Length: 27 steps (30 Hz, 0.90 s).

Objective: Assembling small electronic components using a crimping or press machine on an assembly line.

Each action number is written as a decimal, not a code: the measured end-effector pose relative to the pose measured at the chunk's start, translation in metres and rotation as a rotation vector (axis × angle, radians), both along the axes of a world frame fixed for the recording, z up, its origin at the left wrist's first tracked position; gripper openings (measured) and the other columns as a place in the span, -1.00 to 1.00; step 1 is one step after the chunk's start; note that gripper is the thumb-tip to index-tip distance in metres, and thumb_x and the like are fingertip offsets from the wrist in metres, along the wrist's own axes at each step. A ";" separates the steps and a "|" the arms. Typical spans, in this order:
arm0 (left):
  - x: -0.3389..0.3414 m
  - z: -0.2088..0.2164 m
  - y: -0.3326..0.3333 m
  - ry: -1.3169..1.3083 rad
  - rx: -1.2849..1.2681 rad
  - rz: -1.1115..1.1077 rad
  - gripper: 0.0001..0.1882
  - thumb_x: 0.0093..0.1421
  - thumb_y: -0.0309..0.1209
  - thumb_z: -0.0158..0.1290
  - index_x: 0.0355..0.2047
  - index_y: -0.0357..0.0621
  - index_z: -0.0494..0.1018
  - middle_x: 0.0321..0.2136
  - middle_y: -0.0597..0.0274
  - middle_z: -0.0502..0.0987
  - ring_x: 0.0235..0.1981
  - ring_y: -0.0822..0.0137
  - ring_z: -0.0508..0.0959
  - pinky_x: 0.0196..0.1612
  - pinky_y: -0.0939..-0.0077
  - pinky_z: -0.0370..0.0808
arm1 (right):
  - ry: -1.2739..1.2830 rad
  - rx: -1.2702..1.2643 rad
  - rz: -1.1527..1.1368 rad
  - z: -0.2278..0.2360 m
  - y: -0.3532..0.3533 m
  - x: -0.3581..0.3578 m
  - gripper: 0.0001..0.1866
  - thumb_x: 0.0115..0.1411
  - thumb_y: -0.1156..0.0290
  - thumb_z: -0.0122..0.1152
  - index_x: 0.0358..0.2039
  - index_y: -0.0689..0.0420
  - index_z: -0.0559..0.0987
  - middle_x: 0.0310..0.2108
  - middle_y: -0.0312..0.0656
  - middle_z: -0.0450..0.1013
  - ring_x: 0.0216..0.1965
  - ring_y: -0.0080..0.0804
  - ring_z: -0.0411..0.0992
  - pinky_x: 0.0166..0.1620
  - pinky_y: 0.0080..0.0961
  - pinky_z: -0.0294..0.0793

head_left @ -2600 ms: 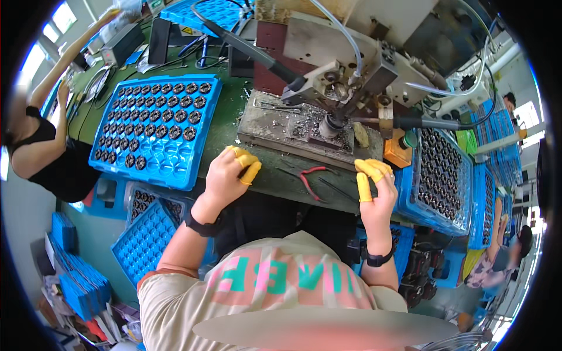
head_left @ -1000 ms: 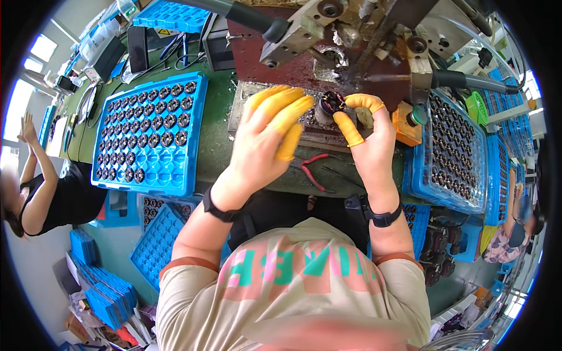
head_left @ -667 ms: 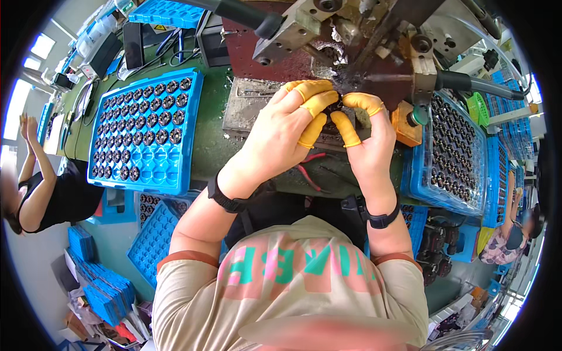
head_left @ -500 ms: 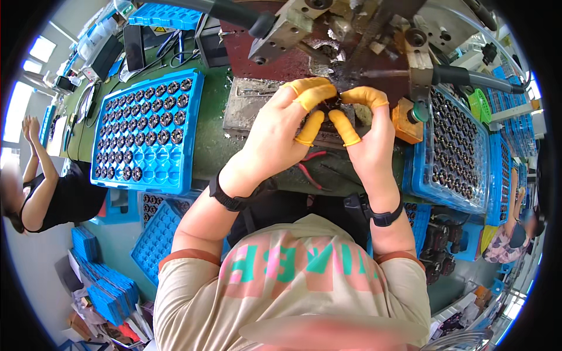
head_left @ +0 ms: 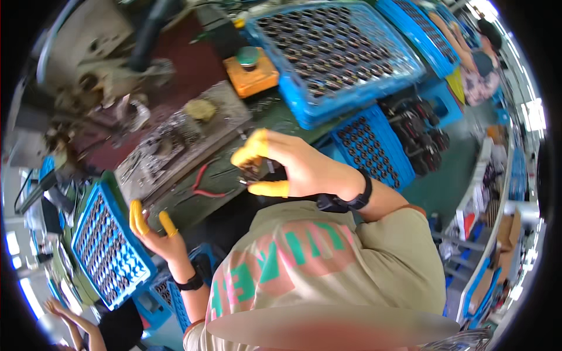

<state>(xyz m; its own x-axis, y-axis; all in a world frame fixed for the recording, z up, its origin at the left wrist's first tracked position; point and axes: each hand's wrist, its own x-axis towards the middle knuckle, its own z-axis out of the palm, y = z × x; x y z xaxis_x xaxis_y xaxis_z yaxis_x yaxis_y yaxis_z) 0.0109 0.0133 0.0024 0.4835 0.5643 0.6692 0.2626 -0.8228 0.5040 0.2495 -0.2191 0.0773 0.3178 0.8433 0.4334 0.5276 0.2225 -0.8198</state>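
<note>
My right hand [head_left: 293, 167], with yellow finger cots, pinches a small dark metal part [head_left: 250, 171] between thumb and fingers, just off the bench's near edge. The part is partly hidden by the fingers, and its exact kind does not show. Lower left, my left hand [head_left: 157, 237] has its yellow-covered fingers apart and nothing between them. It is nearest to a blue tray [head_left: 146, 268] holding several rows of dark round parts. Red-handled pliers [head_left: 202, 184] lie on the bench between my two hands.
A worn metal plate [head_left: 228, 111] with shavings lies before the machine [head_left: 126, 111]. An orange box with a green button [head_left: 252, 76] stands beside a full blue tray [head_left: 304, 111]. Below is another filled blue tray [head_left: 374, 152]. Other people are at far left and far right.
My hands have come away from the machine and moved apart. The right hand carries the small dark part back toward me; the left has opened near the tray. The whole view has turned rightward.
</note>
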 end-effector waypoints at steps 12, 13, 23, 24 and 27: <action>0.014 0.000 -0.006 0.143 0.397 0.124 -0.56 0.20 -0.51 0.15 0.12 -0.14 0.47 0.16 0.05 0.42 0.22 0.02 0.34 0.29 0.08 0.20 | 0.168 -0.773 -1.203 -0.237 -0.369 0.079 -0.56 -0.02 0.31 0.51 -0.13 0.21 0.63 -0.26 0.04 0.60 -0.21 -0.10 0.58 -0.16 -0.31 0.55; 0.014 -0.001 -0.007 0.146 0.405 0.130 -0.56 0.20 -0.51 0.15 0.12 -0.14 0.47 0.16 0.05 0.42 0.22 0.02 0.34 0.29 0.08 0.20 | 0.072 -0.768 -1.273 -0.263 -0.386 0.091 -0.56 -0.02 0.32 0.51 -0.13 0.21 0.62 -0.26 0.05 0.60 -0.21 -0.07 0.57 -0.15 -0.27 0.54; 0.015 -0.006 -0.006 0.171 0.442 0.169 -0.57 0.19 -0.53 0.15 0.10 -0.14 0.49 0.12 0.05 0.45 0.19 0.02 0.36 0.27 0.08 0.20 | -0.064 -0.702 -1.434 -0.335 -0.390 0.162 -0.59 0.01 0.37 0.48 -0.11 0.18 0.63 -0.22 0.07 0.55 -0.14 0.01 0.50 -0.07 -0.17 0.49; 0.016 -0.007 -0.007 0.162 0.470 0.163 -0.57 0.18 -0.53 0.15 0.09 -0.16 0.49 0.11 0.05 0.45 0.18 0.01 0.37 0.26 0.08 0.21 | -0.048 -0.710 -1.423 -0.339 -0.392 0.160 -0.60 0.02 0.39 0.46 -0.10 0.17 0.63 -0.22 0.07 0.55 -0.13 0.01 0.50 -0.07 -0.16 0.49; 0.018 -0.006 -0.009 0.162 0.467 0.174 -0.57 0.17 -0.54 0.16 0.08 -0.16 0.49 0.11 0.04 0.45 0.17 0.00 0.38 0.26 0.07 0.21 | -0.065 -0.658 -1.375 -0.347 -0.403 0.158 -0.60 0.05 0.43 0.42 -0.05 0.12 0.63 -0.20 0.09 0.54 -0.13 0.00 0.49 -0.08 -0.16 0.49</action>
<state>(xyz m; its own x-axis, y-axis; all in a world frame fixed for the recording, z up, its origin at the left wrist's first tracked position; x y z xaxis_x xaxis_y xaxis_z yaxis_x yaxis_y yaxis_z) 0.0289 0.0045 -0.0039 0.5276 0.3050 0.7929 0.4593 -0.8875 0.0358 0.4074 -0.6223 -0.2701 0.9872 -0.0390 0.1547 0.0518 -0.8385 -0.5424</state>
